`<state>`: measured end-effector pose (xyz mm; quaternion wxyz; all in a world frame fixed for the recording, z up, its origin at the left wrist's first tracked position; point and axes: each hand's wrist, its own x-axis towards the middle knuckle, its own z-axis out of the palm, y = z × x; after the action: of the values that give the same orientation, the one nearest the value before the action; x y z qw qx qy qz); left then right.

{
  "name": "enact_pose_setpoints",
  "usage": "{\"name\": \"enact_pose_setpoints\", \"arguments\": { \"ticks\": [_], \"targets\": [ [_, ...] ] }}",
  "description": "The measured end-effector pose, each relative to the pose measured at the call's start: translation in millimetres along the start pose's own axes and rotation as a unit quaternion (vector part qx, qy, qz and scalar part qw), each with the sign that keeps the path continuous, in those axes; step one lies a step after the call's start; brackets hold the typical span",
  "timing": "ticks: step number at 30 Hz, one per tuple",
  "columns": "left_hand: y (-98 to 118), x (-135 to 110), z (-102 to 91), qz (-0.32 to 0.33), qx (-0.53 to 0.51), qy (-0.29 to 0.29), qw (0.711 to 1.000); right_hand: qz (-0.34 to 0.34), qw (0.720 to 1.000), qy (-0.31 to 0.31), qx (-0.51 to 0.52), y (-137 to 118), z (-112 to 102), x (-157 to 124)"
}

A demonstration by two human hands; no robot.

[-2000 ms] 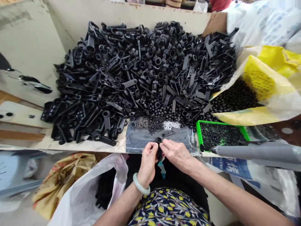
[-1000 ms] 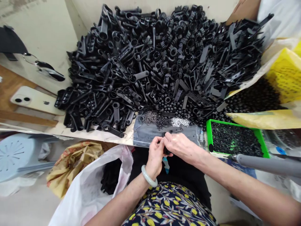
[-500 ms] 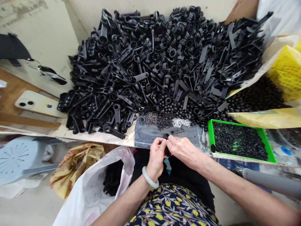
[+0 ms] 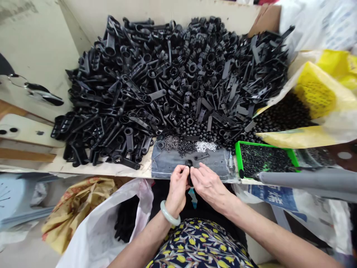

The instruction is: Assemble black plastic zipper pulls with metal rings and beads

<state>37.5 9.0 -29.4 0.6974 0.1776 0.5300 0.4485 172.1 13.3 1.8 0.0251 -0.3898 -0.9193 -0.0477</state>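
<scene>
My left hand (image 4: 176, 189) and my right hand (image 4: 208, 184) meet at the table's near edge, both pinched on one small black plastic part (image 4: 189, 164) whose ring end sticks up between the fingertips. A pale green bangle (image 4: 167, 216) circles my left wrist. The hands hover over a dark grey mat (image 4: 173, 163). On the mat's far edge lie a little heap of dark springs (image 4: 178, 144) and a heap of shiny metal clips (image 4: 205, 146).
A huge pile of black plastic arms and rings (image 4: 167, 85) fills the table. A green tray of tiny black bits (image 4: 263, 158) stands right, a yellow bag (image 4: 315, 100) beyond it. A white bag (image 4: 106, 227) hangs below left. A grey tube (image 4: 306, 178) juts in from the right. A phone (image 4: 19, 130) lies left.
Both hands stay together on the same black part, with only small finger shifts. The camera view has swung about, so everything slides in the picture.
</scene>
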Motion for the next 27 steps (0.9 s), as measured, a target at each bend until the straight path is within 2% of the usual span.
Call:
{"name": "enact_pose_setpoints", "arguments": {
  "ticks": [3,6,9,14,16,18,21,23,25,27],
  "targets": [
    [2,-3,-1.3,0.0,-0.012,-0.017,1.0,0.018,0.994,-0.027,0.105,22,-8,-4],
    [10,-9,-4.7,-0.028,-0.043,-0.052,0.997,0.081,0.974,0.009,0.211,48,-12,-6],
    [19,-16,-8.8,-0.047,-0.048,-0.051,0.996,0.117,0.975,0.045,0.183,65,-8,5],
    [29,-22,-12.2,-0.046,-0.047,-0.053,0.996,0.029,0.996,-0.011,0.084,73,6,25],
    [31,-23,-12.8,-0.043,-0.057,-0.053,0.996,0.005,0.995,0.012,0.095,76,8,19],
    [33,-23,-12.8,-0.034,-0.067,-0.058,0.995,0.0,0.988,0.075,0.131,79,6,6],
    [35,-21,-8.7,-0.007,-0.071,-0.067,0.995,0.056,0.954,0.204,0.211,75,-4,-18],
    [35,-18,-1.5,0.015,-0.067,-0.075,0.995,0.134,0.912,0.274,0.276,63,-12,-28],
    [34,-16,9.6,0.025,-0.073,-0.083,0.994,0.198,0.863,0.317,0.34,46,-16,-30],
    [32,-14,22.7,0.022,-0.094,-0.089,0.991,0.213,0.829,0.344,0.385,30,-14,-26]
  ]
}}
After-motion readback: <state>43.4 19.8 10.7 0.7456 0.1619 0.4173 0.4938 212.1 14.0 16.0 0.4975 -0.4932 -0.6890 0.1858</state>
